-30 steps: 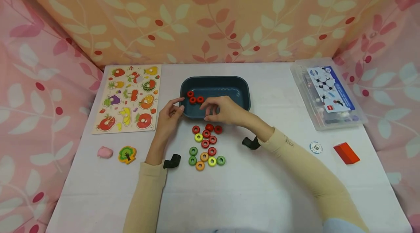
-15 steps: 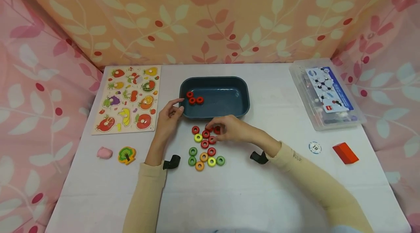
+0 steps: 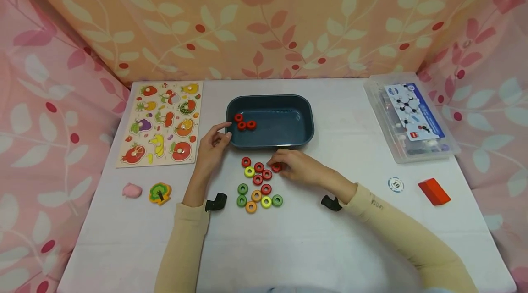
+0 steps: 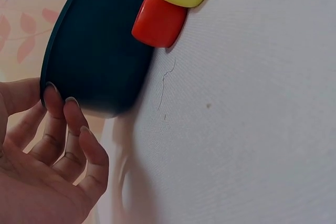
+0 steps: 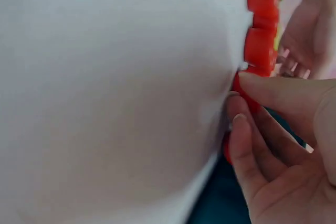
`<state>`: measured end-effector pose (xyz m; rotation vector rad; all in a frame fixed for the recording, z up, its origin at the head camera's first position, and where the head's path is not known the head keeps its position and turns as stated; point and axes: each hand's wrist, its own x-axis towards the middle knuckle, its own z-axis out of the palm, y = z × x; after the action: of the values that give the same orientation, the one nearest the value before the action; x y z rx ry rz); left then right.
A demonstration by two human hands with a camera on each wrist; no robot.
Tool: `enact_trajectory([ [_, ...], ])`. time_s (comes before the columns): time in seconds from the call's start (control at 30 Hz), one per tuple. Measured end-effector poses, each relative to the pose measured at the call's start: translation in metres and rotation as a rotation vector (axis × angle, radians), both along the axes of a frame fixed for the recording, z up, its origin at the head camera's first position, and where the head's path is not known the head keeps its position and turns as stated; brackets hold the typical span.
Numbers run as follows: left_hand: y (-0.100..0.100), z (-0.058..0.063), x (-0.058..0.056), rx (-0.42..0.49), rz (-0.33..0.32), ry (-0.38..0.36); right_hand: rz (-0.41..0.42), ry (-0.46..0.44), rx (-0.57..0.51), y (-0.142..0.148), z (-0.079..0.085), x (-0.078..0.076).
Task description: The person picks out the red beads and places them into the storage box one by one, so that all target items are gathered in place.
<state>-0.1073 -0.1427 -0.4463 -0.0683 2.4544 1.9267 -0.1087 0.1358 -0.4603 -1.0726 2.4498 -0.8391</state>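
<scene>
The right hand (image 3: pixel 303 168) has shifted slightly rightward and pinches a red ring (image 5: pixel 249 98), so that piece is in hand, just below the dark teal tray (image 3: pixel 284 125) at frame centre; the left hand (image 3: pixel 212 146), fingers relaxed, touches the tray's left end.

Worktop (image 3: pixel 321 247): tray (image 3: pixel 280 129) centre back, three rings (image 3: pixel 242 128) in its left end. Loose rings (image 3: pixel 257 183) in front of it. Left: puzzle board (image 3: pixel 158 123), toy pig (image 3: pixel 132 190) and toy tree (image 3: pixel 159 193) before it. Right: box (image 3: pixel 412 118), chip (image 3: pixel 396 185) and block (image 3: pixel 434 191) before it.
</scene>
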Motion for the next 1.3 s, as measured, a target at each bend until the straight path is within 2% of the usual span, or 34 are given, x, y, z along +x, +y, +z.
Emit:
enact_trajectory([
  [0.2, -0.001, 0.0, 0.0, -0.01, -0.007, 0.011, -0.016, 0.019, -0.011, -0.002, -0.001, 0.001],
  [0.43, -0.002, 0.001, 0.001, -0.014, -0.007, 0.019, -0.028, -0.011, -0.139, -0.008, 0.021, -0.005],
  [0.53, -0.002, 0.002, 0.001, -0.011, -0.008, 0.028, -0.075, 0.038, -0.196, -0.01, 0.028, -0.012],
  [0.67, -0.002, 0.002, 0.001, -0.003, -0.007, 0.028, -0.179, 0.094, -0.248, -0.014, 0.032, -0.029],
  [0.77, -0.003, -0.002, -0.001, 0.008, -0.011, 0.015, -0.254, 0.08, -0.25, -0.015, 0.03, -0.043],
  [0.83, -0.004, -0.01, -0.004, 0.016, -0.01, 0.009, -0.287, 0.062, -0.233, -0.017, 0.027, -0.051],
  [1.03, -0.008, -0.033, -0.011, 0.024, 0.007, 0.022, -0.338, 0.015, -0.163, -0.027, 0.011, -0.073],
  [1.3, -0.008, -0.037, -0.011, 0.005, 0.014, 0.042, -0.337, -0.049, -0.134, -0.048, 0.002, -0.085],
])
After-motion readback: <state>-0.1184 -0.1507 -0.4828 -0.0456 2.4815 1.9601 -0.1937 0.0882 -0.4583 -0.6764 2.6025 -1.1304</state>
